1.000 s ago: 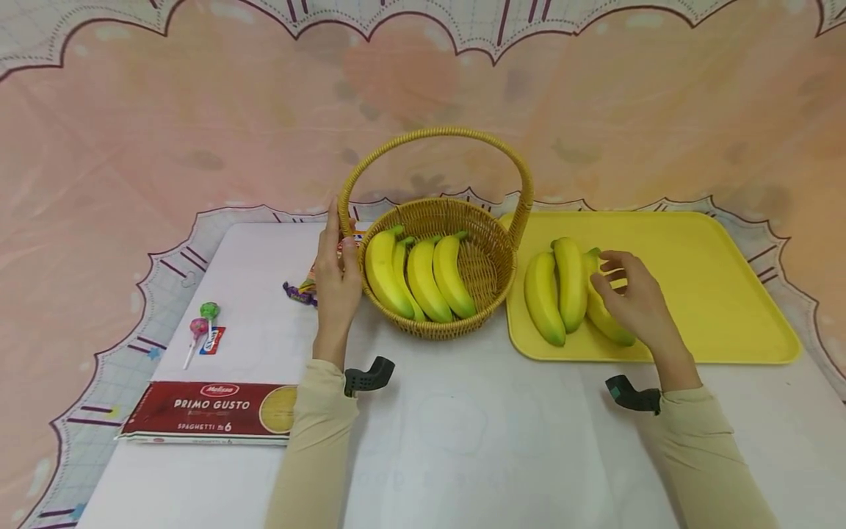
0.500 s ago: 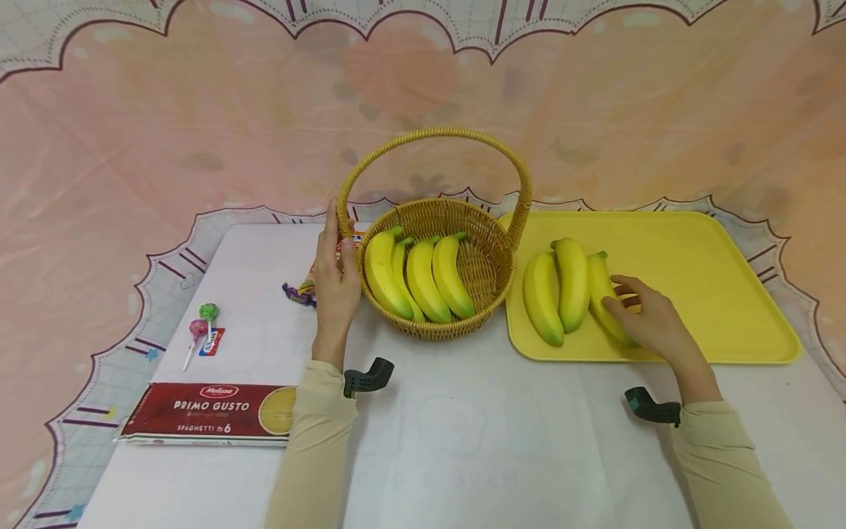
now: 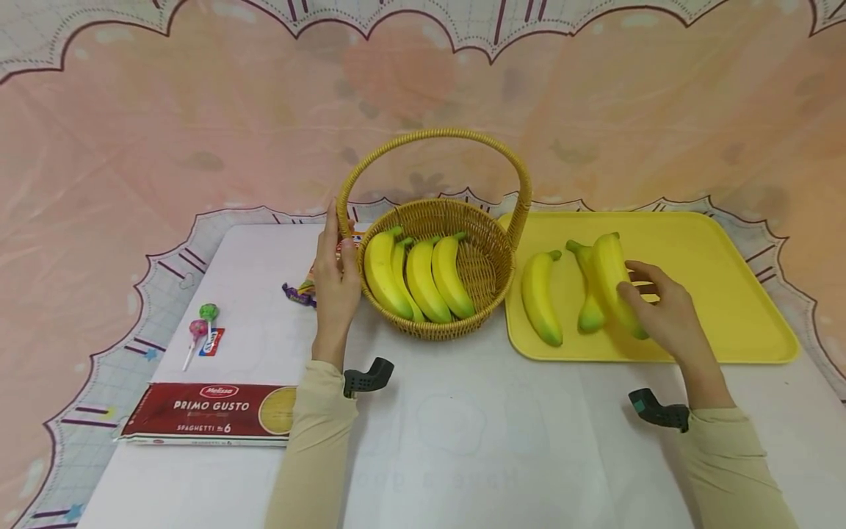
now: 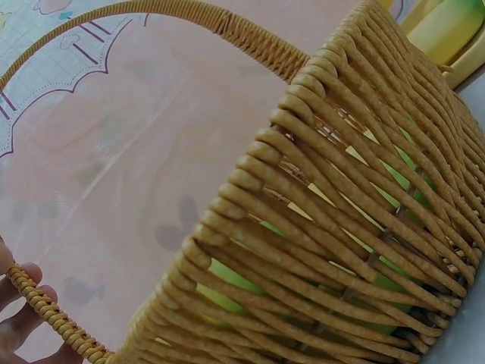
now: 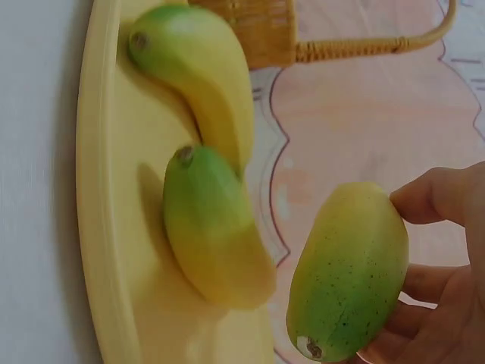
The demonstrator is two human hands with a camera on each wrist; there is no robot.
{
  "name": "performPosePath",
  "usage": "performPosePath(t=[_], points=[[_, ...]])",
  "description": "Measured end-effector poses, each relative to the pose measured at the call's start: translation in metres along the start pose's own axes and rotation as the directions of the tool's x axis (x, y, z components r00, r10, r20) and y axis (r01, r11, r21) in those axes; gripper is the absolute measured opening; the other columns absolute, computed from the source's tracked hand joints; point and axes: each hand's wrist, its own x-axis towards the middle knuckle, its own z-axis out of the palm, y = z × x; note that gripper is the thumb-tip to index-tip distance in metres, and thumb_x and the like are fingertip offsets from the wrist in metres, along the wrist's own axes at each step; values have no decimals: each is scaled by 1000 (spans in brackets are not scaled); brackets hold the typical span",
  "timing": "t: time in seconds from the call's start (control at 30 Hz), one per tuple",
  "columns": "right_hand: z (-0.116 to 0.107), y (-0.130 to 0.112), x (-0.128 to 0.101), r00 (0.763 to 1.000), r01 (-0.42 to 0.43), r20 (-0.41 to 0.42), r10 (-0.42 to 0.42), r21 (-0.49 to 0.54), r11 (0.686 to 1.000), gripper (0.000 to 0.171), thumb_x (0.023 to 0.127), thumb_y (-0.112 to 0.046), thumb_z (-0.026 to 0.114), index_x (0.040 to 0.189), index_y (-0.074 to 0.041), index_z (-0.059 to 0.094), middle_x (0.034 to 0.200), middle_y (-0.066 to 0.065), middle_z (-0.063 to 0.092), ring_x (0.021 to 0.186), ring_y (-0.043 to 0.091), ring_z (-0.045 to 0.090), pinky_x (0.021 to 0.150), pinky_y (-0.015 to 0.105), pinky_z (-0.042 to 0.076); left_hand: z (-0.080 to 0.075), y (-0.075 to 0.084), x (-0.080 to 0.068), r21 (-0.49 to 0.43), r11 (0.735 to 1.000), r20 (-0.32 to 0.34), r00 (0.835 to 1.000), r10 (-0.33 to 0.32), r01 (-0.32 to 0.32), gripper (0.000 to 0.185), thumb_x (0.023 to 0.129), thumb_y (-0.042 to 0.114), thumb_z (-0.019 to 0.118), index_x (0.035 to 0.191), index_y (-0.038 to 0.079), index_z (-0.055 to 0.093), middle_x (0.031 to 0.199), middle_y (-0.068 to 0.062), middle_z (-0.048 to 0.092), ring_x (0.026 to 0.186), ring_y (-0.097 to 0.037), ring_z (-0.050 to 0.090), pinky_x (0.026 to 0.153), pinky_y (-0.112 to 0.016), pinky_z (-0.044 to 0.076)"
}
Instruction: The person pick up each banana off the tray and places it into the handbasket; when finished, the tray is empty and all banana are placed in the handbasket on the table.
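My right hand (image 3: 664,312) pinches a yellow banana (image 3: 616,283) with a green tip, lifted a little above the yellow tray (image 3: 714,286). Thumb and fingers are on either side of this banana (image 5: 350,269) in the right wrist view. Two more bananas lie to its left: one banana (image 3: 587,290) partly behind the held one, another banana (image 3: 541,297) near the tray's left edge. With my left hand (image 3: 335,283) I grip the left base of the wicker basket's handle (image 3: 345,209). Several bananas (image 3: 423,283) lie side by side in the basket (image 3: 485,275).
Left of the basket are a partly hidden colourful packet (image 3: 309,283), a purple-wrapped candy (image 3: 299,295), two lollipops (image 3: 199,328) and a small red-and-blue wrapper (image 3: 212,342). A red spaghetti pack (image 3: 205,414) lies nearer, partly under my left sleeve. A patterned cloth hangs behind.
My right hand has shifted rightward, taken hold of the rightmost banana and raised it slightly. The middle banana has rolled right, away from the left one. My left hand stays put.
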Motion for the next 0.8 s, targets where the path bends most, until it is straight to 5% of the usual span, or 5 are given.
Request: performPosePath(t=[0.37, 0.8], points=[[11, -31, -10, 997, 81, 1, -82, 48, 996, 53, 97, -37, 48, 142, -12, 40, 130, 17, 51, 110, 25, 50, 75, 3, 36, 0, 0, 0, 11, 1000, -2, 1000, 18, -18, 50, 102, 15, 38, 151, 21, 26, 127, -17, 54, 112, -25, 53, 87, -40, 44], [30, -74, -27, 955, 296, -14, -296, 100, 950, 46, 94, -21, 57, 138, -13, 47, 123, 14, 58, 102, 6, 49, 79, 8, 40, -2, 2, 1, 12, 1000, 6, 1000, 16, -16, 50, 102, 16, 38, 151, 21, 26, 127, -18, 54, 106, -26, 53, 86, -38, 42]])
